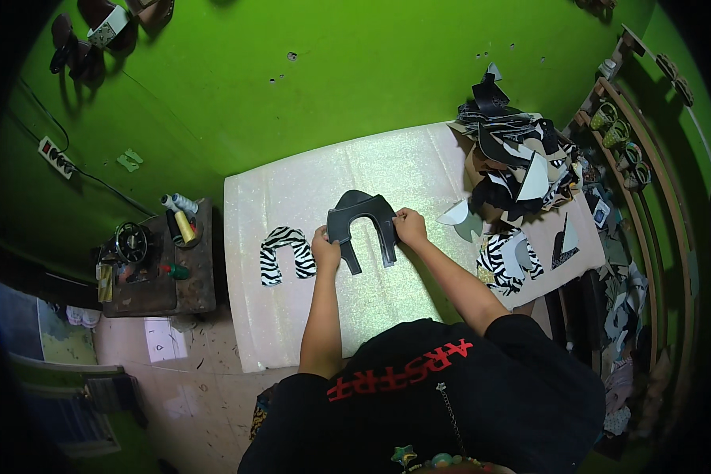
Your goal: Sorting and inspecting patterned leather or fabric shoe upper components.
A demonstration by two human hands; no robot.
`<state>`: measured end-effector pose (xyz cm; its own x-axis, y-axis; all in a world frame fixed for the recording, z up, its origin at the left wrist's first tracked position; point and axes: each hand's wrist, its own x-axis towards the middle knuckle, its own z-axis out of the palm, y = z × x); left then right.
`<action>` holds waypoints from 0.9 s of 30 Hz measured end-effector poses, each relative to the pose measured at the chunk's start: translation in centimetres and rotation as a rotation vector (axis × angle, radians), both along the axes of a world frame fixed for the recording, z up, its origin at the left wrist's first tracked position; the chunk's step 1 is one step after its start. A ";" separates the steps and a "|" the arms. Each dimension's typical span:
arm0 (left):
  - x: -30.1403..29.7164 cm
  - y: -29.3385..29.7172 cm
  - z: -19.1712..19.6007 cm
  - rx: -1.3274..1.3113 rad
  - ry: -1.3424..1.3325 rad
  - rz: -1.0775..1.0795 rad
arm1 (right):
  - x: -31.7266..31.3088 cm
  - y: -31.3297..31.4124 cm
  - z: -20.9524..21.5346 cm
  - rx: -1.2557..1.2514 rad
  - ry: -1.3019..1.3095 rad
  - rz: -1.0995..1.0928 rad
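Note:
Over the pale glittery sheet on the table [395,296], I hold black arch-shaped cut pieces [361,207] that look like shoe uppers. They overlap unevenly, and I cannot tell how many there are. My left hand [326,248] is closed on their left side. Gripping the right side is my right hand [409,227], its fingers closed on the edge. An arch of zebra-print material [270,265] lies flat just left of my left hand. To the right of my right hand are a white half-round piece [454,212] and a grey-green piece [469,227].
A heap of black, white and tan scraps [509,146] fills the table's far right. More zebra-print pieces [494,253] lie nearer. At left stands a sewing machine [131,243] with thread spools [185,227]. A wooden rack [648,150] holding sandals is on the right.

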<state>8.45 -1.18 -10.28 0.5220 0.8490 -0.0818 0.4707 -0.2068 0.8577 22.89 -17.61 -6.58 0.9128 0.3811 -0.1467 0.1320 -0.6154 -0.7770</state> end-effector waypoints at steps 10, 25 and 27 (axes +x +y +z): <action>-0.1 -3.4 4.8 0.206 0.295 -0.017 | -1.1 -1.1 2.4 -0.256 -0.208 0.048; 5.0 -10.9 7.8 0.254 0.047 -0.275 | 11.7 -14.0 12.8 -0.140 -0.687 -0.471; 5.8 -11.8 8.2 0.289 -0.004 -0.294 | 13.0 -14.7 12.8 -0.203 -0.626 -0.461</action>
